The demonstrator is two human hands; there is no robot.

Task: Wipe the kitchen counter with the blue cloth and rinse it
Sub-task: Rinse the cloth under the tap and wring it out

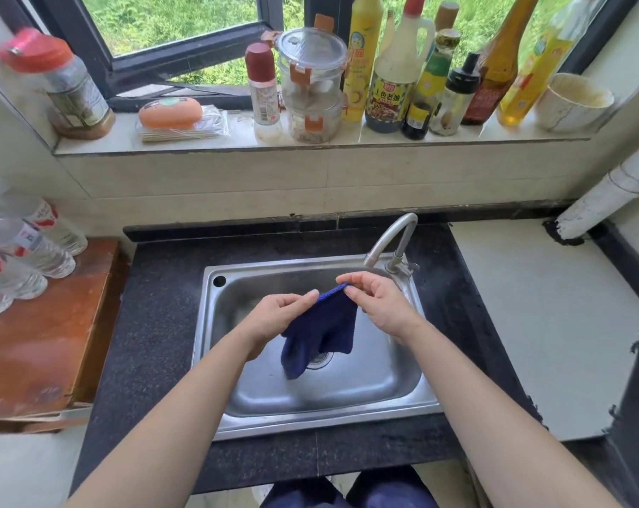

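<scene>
The dark speckled counter [157, 324] fills the middle and carries a steel sink [329, 424] set into it, with a curved faucet [391, 240] at the basin's 1 o'clock corner. At 3 o'clock is a white surface [530, 324]. At 9 o'clock a wooden top [47, 342] holds clear plastic bottles [36, 251]. At 12 o'clock the window sill [200, 144] carries sauce bottles [387, 97], jars [312, 86] and a white bowl [572, 102].

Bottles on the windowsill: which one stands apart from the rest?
The red-lidded jar at the far left, beyond the orange box; all the others crowd together further right.
</scene>
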